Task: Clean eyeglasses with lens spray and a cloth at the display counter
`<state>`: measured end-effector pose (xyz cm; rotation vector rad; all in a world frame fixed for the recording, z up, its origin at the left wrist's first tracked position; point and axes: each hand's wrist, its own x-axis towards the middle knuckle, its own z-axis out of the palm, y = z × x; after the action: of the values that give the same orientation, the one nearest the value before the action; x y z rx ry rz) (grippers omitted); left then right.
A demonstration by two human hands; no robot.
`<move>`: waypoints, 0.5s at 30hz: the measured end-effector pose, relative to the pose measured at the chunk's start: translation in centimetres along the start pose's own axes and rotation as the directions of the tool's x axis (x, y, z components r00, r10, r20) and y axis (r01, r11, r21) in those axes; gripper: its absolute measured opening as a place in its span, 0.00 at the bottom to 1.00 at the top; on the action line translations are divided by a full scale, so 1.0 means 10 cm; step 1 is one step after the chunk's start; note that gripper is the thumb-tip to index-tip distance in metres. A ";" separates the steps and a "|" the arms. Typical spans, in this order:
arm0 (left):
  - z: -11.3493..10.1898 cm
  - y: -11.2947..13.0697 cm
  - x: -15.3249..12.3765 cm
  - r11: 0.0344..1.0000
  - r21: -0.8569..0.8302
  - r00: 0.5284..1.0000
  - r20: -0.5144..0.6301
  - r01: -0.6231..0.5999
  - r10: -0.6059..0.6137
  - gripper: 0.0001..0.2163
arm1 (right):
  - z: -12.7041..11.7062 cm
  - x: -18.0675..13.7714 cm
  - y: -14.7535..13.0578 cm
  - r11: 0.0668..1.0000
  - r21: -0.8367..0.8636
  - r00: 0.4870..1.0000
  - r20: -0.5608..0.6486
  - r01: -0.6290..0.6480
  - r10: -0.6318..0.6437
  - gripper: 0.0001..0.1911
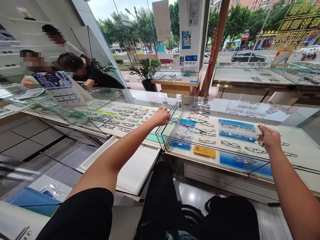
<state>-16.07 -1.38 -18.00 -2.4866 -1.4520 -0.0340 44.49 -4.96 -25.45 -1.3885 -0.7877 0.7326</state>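
My right hand is closed around a crumpled whitish cloth, over the right part of the glass display counter. Beneath it, several eyeglasses lie in rows inside the case, some on blue cards. My left hand is closed, fingers curled, over the counter near the joint between two glass cases. Whatever those fingers hold, if anything, is hidden; a thin dark eyeglass shape shows just beyond them. A small white bottle stands on the glass, to the right of my left hand.
A yellow case lies near the counter's front edge. An open white drawer juts out below my left arm. A standing calendar is at left, with people behind it. Blue and white packets lie lower left.
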 end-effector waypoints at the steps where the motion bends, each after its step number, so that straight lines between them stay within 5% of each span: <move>1: 0.01 0.01 0.00 1.000 0.002 1.000 0.004 0.000 0.000 0.11 | 0.00 0.00 0.00 1.000 0.007 1.000 0.005 0.001 -0.001 0.08; 15: -0.02 0.11 -0.11 1.000 0.021 1.000 -0.016 0.005 -0.005 0.10 | 0.00 -0.02 0.00 1.000 -0.025 1.000 0.006 0.003 -0.003 0.10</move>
<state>-15.67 -2.91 -18.20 -2.4606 -1.4450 -0.0397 44.37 -5.09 -25.46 -1.4076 -0.8055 0.7269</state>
